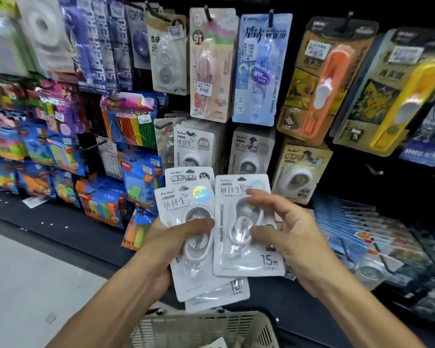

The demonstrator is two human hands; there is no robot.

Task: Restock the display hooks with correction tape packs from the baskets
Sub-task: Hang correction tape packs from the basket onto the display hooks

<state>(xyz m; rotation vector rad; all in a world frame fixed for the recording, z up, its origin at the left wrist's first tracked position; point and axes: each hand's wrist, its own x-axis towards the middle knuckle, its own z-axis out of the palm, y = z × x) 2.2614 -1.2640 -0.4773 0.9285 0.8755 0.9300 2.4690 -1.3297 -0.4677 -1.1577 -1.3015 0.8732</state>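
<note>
Head view looks down on both hands holding white correction tape packs in front of a wall of display hooks. The step in hand looks like sorting the fan of packs and freeing one for hanging. To do it well, I judge the right hand (294, 237) should slide the right-hand pack (246, 227) clear of the others without dragging them, then turn it so the hang hole at its top edge faces the wall. The matching white packs on the hooks (194, 144) hang just above and beyond the hands, so the pack should go to the hook whose card matches it; the printing differs between rows and is worth checking first.

The left hand (171, 239) grips a fanned stack of packs (186, 217), thumb curled across the front blister, the other fingers hidden behind the cards. At least three cards show in that fan. The right hand is half spread: its thumb lies on the front of the right-hand pack and its upper fingers curl over the card's right edge, a loose pinch rather than a firm clamp.

Near the bottom edge, a beige mesh basket (206, 327) sits below the hands, with the corner of one more white pack showing inside.
</note>
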